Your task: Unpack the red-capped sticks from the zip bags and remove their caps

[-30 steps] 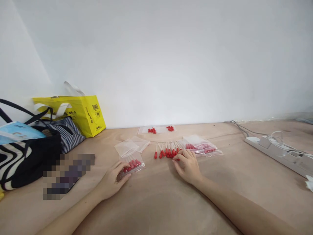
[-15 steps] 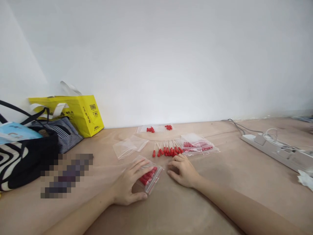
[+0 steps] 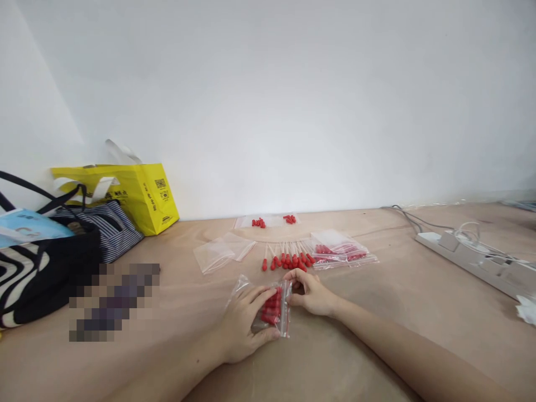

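Note:
A clear zip bag (image 3: 271,306) with several red pieces inside lies in front of me, its zip edge facing right. My left hand (image 3: 247,321) holds it from the left, fingers over the top and thumb at the near edge. At the zip edge, my right hand (image 3: 310,293) has its fingers curled, with thumb and fingertips on the upper part of the strip. Just beyond my hands, several red-tipped white sticks (image 3: 288,259) lie fanned out. To their right is a pile of filled zip bags (image 3: 341,249). Flat zip bags (image 3: 224,251) without red pieces lie to the left.
By the wall, more red-tipped sticks (image 3: 258,223) lie on a clear bag. At left stand a yellow shopping bag (image 3: 154,195), a striped pouch (image 3: 115,226) and a black bag (image 3: 54,273), near a blurred-out item (image 3: 115,304). A white power strip (image 3: 469,268) with cables is at right.
My left hand has moved right with the filled zip bag and turned it so its zip edge meets my right hand. My right fingers have come onto that edge.

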Motion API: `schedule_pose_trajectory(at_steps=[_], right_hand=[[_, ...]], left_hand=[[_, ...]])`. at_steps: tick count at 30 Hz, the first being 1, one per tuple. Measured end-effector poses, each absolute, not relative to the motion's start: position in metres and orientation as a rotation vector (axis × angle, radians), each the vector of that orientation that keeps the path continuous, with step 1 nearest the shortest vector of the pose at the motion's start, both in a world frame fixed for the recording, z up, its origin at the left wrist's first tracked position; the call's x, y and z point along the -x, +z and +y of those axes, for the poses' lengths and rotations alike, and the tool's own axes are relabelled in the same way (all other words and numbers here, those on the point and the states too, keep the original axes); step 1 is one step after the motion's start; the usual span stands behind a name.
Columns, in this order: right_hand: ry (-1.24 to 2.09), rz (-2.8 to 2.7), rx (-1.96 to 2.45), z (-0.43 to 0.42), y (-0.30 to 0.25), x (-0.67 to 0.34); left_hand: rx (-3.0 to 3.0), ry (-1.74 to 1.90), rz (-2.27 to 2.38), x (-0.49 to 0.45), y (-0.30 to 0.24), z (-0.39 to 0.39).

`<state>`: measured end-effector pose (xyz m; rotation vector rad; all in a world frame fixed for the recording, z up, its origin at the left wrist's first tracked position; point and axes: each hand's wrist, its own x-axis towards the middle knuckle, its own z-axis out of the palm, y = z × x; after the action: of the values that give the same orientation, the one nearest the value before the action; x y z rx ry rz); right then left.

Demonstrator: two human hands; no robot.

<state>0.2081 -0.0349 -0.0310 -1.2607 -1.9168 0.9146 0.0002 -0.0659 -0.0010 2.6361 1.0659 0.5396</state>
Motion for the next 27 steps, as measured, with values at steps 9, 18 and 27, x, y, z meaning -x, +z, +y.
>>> schedule_pose_trajectory(at_steps=[9, 18, 27], right_hand=[[1.112, -1.617, 1.167, -0.041, -0.044, -0.201], [1.247, -1.357, 1.116, -0.042, -0.036, -0.196], [1.235, -1.360, 1.174, -0.041, -0.037, -0.195]], left_hand=[[-2.564, 0.615, 1.334, -0.019, -0.005, -0.068], [-2.601, 0.638, 1.050, -0.030, 0.003, -0.028], [-2.641, 0.672, 0.970, -0.031, 0.001, -0.029]])
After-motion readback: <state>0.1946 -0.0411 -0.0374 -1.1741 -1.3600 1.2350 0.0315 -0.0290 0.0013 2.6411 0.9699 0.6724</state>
